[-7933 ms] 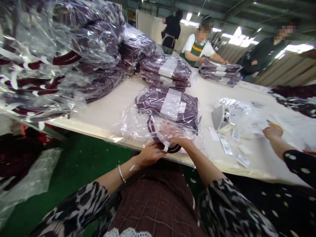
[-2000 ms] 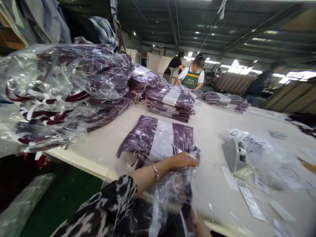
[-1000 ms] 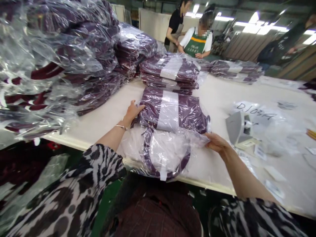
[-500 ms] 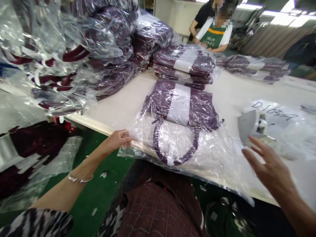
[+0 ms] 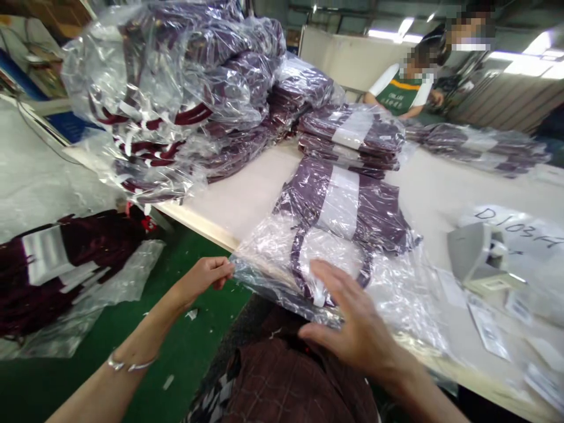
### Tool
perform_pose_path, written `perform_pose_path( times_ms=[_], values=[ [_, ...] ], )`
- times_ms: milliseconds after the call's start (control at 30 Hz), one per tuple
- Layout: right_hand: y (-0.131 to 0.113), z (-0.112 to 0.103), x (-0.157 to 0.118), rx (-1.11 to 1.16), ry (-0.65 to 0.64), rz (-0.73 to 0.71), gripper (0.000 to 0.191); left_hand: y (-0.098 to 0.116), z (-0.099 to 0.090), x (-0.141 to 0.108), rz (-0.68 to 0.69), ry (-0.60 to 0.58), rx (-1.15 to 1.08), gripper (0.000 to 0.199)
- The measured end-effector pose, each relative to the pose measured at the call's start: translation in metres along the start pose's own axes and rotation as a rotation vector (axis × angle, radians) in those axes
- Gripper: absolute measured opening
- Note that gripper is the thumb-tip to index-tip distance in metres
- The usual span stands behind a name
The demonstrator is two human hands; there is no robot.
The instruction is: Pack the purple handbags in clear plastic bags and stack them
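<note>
A dark purple handbag [image 5: 379,205] lies on the table inside a clear plastic bag [image 5: 259,247]. A white paper band [image 5: 339,200] wraps its body, and its looped handle [image 5: 300,258] points toward me. At the table's front edge, my left hand [image 5: 214,273] is closed, pinching the left corner of the plastic bag. My right hand [image 5: 352,317] hovers over the bag's near edge, thumb and fingers apart, holding nothing that I can see. It covers part of the handle.
More wrapped purple bags [image 5: 352,132] are stacked behind, with a tall pile [image 5: 176,76] at the left. A grey dispenser [image 5: 473,252] and labels [image 5: 489,329] lie at the right. Another wrapped bundle [image 5: 48,264] is at lower left. A person in a green apron [image 5: 399,97] stands across the table.
My right hand has swung left from beside the grey dispenser to over the plastic bag's near edge. My left hand still pinches the corner, now off the table's edge. The view has shifted.
</note>
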State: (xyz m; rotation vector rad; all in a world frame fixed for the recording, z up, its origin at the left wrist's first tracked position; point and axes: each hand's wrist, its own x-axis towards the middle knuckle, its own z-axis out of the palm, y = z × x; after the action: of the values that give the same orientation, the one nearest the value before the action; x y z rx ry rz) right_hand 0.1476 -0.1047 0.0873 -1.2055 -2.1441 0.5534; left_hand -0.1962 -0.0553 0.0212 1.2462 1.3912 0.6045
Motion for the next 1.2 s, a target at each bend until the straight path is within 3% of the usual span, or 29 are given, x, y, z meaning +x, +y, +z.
perform_pose_path(
  times_ms=[67, 133, 167, 267, 333, 433, 500, 567, 667, 767, 900, 1033, 1133, 1200],
  values=[
    [-0.032, 0.050, 0.035, 0.047, -0.018, -0.175, 0.093, 0.029, 0.006, 0.000, 0.091, 0.000, 0.007, 0.049],
    [-0.037, 0.080, 0.062, 0.089, 0.081, -0.122, 0.070, 0.063, 0.015, 0.007, 0.209, -0.055, 0.045, 0.047],
    [-0.030, 0.085, 0.074, 0.123, 0.149, -0.032, 0.054, 0.081, 0.020, 0.014, 0.285, -0.091, 0.076, 0.046],
    [0.013, 0.064, 0.097, 0.365, 0.314, 0.327, 0.022, 0.126, 0.033, 0.052, 0.592, -0.123, 0.190, 0.037],
    [0.048, 0.038, 0.105, 0.602, 0.345, 0.535, 0.021, 0.143, 0.040, 0.092, 0.772, -0.088, 0.306, 0.039],
    [0.092, 0.013, 0.110, 0.835, 0.368, 0.743, 0.031, 0.143, 0.049, 0.160, 0.782, -0.106, 0.568, 0.041],
    [0.113, 0.010, 0.110, 0.878, 0.391, 0.827, 0.032, 0.132, 0.053, 0.195, 0.680, -0.155, 0.678, 0.030],
    [0.128, 0.013, 0.110, 0.855, 0.415, 0.861, 0.030, 0.120, 0.053, 0.215, 0.593, -0.175, 0.691, 0.025],
    [0.140, 0.015, 0.110, 0.788, 0.402, 0.830, 0.028, 0.112, 0.050, 0.220, 0.513, -0.134, 0.672, 0.030],
    [0.147, 0.009, 0.113, 0.722, 0.363, 0.781, 0.024, 0.123, 0.056, 0.210, 0.549, -0.130, 0.660, 0.035],
    [0.157, -0.001, 0.118, 0.481, 0.298, 0.748, 0.016, 0.150, 0.093, 0.203, 0.649, -0.166, 0.719, 0.030],
    [0.160, -0.002, 0.120, -0.122, 0.218, 0.638, 0.013, 0.156, 0.130, 0.212, 0.660, -0.022, 0.924, 0.027],
    [0.159, -0.015, 0.105, -0.322, 0.220, 0.625, 0.008, 0.148, 0.140, 0.222, 0.678, 0.064, 1.015, 0.026],
    [0.160, -0.040, 0.080, -0.294, 0.336, 0.605, 0.013, 0.144, 0.140, 0.227, 0.682, 0.063, 1.028, 0.026]
  ],
)
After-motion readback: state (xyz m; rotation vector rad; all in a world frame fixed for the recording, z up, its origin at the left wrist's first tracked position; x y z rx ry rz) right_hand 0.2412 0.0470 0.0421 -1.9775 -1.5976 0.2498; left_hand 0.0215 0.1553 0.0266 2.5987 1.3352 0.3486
